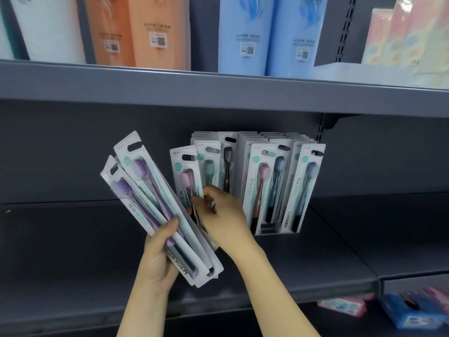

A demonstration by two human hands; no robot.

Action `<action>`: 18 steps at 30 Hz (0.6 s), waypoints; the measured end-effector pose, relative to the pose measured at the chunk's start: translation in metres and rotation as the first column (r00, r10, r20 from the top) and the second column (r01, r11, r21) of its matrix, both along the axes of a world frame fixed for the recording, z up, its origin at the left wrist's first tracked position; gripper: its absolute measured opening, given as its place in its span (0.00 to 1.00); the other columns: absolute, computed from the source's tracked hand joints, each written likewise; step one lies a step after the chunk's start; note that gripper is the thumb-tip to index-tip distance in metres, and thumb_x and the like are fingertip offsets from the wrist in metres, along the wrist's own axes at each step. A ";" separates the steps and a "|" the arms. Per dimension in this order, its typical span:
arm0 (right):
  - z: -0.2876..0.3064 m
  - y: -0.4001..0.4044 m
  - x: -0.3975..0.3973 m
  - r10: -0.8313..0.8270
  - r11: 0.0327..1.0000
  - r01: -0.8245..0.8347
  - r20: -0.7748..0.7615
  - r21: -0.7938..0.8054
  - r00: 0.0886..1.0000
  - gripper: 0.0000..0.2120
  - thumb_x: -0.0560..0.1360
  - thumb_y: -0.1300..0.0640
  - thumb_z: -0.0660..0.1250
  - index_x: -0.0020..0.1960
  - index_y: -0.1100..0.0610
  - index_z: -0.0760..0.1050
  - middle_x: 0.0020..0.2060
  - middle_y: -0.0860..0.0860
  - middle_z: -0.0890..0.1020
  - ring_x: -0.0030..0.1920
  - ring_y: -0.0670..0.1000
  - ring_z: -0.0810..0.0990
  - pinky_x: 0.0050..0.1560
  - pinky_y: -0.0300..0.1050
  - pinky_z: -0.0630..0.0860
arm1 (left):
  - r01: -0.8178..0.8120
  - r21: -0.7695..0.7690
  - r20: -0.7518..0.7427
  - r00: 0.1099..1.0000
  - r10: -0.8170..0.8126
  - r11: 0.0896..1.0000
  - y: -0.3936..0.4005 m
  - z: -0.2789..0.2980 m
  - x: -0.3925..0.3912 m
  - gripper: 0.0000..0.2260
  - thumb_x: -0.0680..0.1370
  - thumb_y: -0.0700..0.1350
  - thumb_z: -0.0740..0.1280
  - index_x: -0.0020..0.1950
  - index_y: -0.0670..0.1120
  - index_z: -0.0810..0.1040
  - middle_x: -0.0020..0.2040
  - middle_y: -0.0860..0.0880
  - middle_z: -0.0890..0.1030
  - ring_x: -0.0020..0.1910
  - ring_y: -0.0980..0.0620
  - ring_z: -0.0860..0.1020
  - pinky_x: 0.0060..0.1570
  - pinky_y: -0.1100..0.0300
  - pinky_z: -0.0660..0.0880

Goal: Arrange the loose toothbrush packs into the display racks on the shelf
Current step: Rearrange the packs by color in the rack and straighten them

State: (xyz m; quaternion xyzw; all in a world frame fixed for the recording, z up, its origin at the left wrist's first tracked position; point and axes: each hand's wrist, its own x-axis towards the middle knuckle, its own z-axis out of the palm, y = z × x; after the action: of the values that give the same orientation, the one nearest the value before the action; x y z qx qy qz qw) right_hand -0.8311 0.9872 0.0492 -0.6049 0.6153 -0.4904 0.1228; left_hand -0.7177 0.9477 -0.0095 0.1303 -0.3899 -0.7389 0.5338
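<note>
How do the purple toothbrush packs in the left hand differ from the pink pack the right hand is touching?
The purple packs lean left, fanned in the left hand; the pink pack stands nearly upright by the rack. Purple heads versus a pink one. There are several purple packs but one pink, pinched by the right hand. All share white hang-tab cards.

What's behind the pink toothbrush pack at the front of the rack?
Behind the pink toothbrush pack stand a green-brush pack and a dark-brush pack, with more packs stacked further back. The right hand covers their lower halves, so the rack base there is hidden.
</note>
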 end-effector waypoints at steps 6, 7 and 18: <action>0.000 -0.001 -0.006 -0.004 1.000 0.004 -0.003 0.016 1.000 0.09 0.78 0.53 0.62 0.47 0.59 0.74 0.40 0.51 0.79 0.37 0.47 0.74 0.34 0.31 0.66 | -0.020 0.027 -0.001 1.000 0.020 0.999 -0.006 -0.002 0.000 0.46 0.51 0.52 0.83 0.63 0.37 0.71 0.43 0.37 0.78 0.39 0.36 0.80 0.48 0.30 0.74; -0.001 -0.002 -0.006 0.006 1.000 -0.006 -0.007 0.015 1.000 0.10 0.78 0.54 0.62 0.46 0.61 0.73 0.40 0.54 0.80 0.35 0.48 0.73 0.33 0.34 0.66 | -0.018 0.030 -0.004 1.000 0.018 0.999 -0.006 -0.001 0.001 0.45 0.51 0.52 0.83 0.62 0.37 0.71 0.41 0.36 0.78 0.37 0.36 0.80 0.44 0.33 0.76; 0.002 -0.005 -0.040 -0.307 0.918 0.334 0.147 -0.213 0.940 0.03 0.77 0.57 0.63 0.46 0.55 0.75 0.38 0.48 0.79 0.34 0.43 0.76 0.34 0.31 0.70 | -0.097 0.052 0.028 0.995 0.096 0.994 -0.007 0.010 0.005 0.46 0.43 0.54 0.84 0.56 0.39 0.73 0.37 0.45 0.81 0.36 0.45 0.82 0.34 0.52 0.80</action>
State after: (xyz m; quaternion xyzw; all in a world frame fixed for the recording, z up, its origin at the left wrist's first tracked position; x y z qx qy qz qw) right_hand -0.8707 0.9817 0.0516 -0.4779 0.6361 -0.6058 0.0024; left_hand -0.7123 0.9404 0.0002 0.1726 -0.3703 -0.7207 0.5602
